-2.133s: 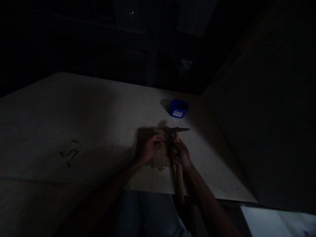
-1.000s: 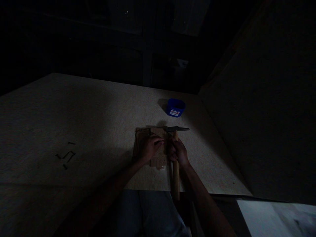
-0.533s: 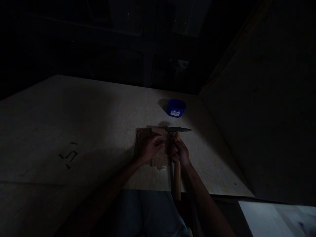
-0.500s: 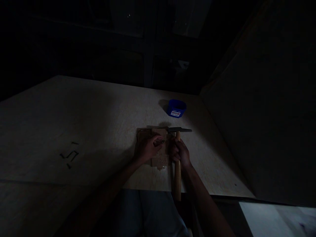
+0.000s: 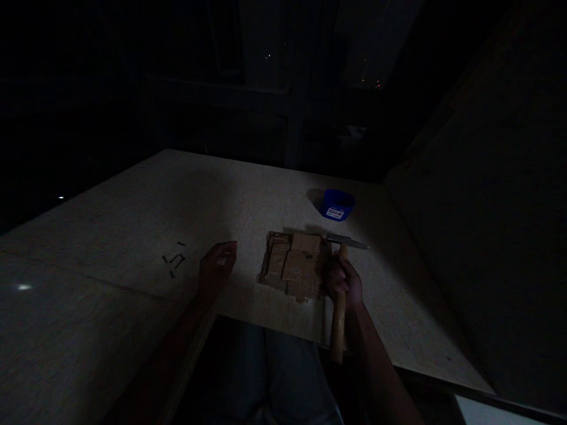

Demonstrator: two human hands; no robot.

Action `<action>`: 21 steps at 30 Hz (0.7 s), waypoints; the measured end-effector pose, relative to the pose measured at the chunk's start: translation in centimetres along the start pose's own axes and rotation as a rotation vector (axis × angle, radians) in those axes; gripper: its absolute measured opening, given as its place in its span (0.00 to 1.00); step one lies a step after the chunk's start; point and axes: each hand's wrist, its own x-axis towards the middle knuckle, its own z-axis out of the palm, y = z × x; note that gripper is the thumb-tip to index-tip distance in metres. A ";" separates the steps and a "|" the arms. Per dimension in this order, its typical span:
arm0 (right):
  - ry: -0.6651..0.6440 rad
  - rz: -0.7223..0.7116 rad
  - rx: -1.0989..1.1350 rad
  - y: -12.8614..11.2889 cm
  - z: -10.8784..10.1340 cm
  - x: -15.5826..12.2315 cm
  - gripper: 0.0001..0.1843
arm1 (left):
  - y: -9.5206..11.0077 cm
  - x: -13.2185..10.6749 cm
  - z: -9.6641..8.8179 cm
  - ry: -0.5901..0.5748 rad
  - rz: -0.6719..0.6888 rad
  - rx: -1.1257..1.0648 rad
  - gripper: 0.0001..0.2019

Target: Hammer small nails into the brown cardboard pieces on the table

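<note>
A stack of small wooden pieces (image 5: 293, 265) lies on the pale board table (image 5: 177, 200), near its front edge. My right hand (image 5: 344, 278) is closed round the wooden handle of a hammer (image 5: 339, 321). The hammer's metal head (image 5: 348, 241) rests at the right rear corner of the stack. My left hand (image 5: 216, 267) hovers over the table to the left of the stack, apart from it. Its fingers are loosely stretched and I see nothing in them. A small dark mark (image 5: 315, 257) shows on top of the wood.
A blue tub (image 5: 338, 205) with a label stands behind the stack. Several dark nails (image 5: 174, 261) lie on the table left of my left hand. A tall board panel (image 5: 478, 236) rises along the right side. The surroundings are very dark.
My left hand has left the wooden stack and moved left across the table; the thin dark piece it pinched is no longer in its fingers. The right hand still holds the hammer. The view has shifted.
</note>
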 end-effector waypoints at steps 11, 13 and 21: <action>-0.112 0.015 0.143 -1.1 -0.7 -1.2 0.07 | -10.1 -4.0 -14.5 0.124 -0.195 0.553 0.23; -0.098 0.024 0.144 -1.1 -0.4 -1.3 0.06 | -10.6 -4.4 -15.0 0.064 -0.151 0.550 0.23; 0.002 0.067 0.110 -1.1 1.4 -1.9 0.08 | -9.8 -2.8 -13.7 -0.164 0.023 0.468 0.19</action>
